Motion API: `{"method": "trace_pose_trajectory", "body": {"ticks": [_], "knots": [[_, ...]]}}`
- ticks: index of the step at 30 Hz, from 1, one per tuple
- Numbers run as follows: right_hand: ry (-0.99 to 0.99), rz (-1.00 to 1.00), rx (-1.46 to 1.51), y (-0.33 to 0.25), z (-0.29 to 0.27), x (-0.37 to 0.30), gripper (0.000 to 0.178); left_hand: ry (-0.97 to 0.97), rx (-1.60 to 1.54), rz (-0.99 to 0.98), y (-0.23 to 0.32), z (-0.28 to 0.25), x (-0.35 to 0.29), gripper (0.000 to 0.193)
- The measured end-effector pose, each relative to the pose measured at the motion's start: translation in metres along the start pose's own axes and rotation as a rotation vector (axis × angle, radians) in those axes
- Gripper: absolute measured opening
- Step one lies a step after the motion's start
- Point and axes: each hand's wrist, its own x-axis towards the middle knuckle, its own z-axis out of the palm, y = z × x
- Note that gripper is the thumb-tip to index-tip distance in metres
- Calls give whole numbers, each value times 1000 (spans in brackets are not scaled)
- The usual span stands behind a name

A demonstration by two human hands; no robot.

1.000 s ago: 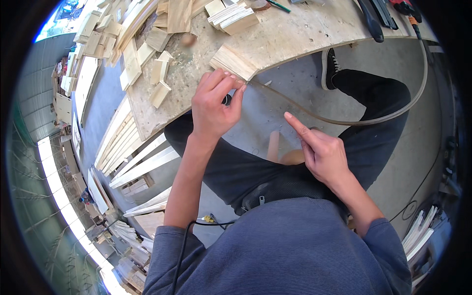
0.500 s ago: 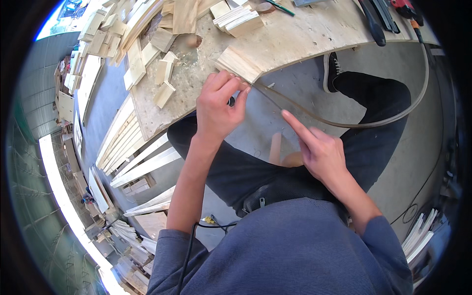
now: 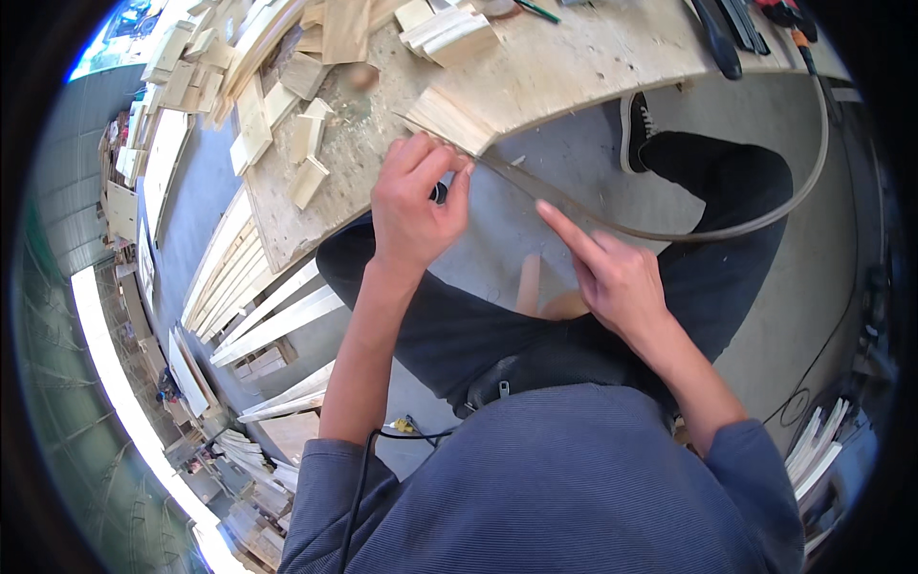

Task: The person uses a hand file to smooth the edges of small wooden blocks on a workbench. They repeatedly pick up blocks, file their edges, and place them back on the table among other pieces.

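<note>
My left hand (image 3: 417, 196) is closed in a pinch at the near corner of a pale wooden block (image 3: 451, 119), which lies at the workbench's front edge. What its fingertips hold is too small to make out. Part of a dark round thing (image 3: 439, 192) shows behind the thumb. My right hand (image 3: 617, 277) is closed, with the index finger stretched along a thin dark rod-like tool (image 3: 513, 183). That tool slants up toward the block and my left fingertips; its grip end is hidden in the hand.
Wood offcuts (image 3: 308, 134) and stacked strips (image 3: 448, 36) lie on the plywood workbench (image 3: 574, 57). A hose (image 3: 765, 215) loops from the red-and-black tool (image 3: 790, 14) across in front of my legs. A black-handled tool (image 3: 719, 43) lies at the bench edge. Long boards (image 3: 234, 258) are at left.
The whole view has shifted slightly, so the bench and block sit a little further left and up. Both hands keep nearly the same pose and place by the block.
</note>
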Motion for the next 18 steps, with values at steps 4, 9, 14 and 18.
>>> {"method": "trace_pose_trajectory", "body": {"ticks": [4, 9, 14, 18], "knots": [[98, -54, 31, -15, 21, 51, 81, -5, 22, -5, -1, 0, -1, 13], [35, -13, 40, 6, 14, 8, 83, -53, 9, -61, 0, -6, 0, 11], [55, -43, 28, -7, 18, 40, 82, 9, 19, -3, -2, 1, -3, 12], [139, -84, 68, -4, 34, 53, 85, -22, 19, -17, -4, -2, 0, 12]]}}
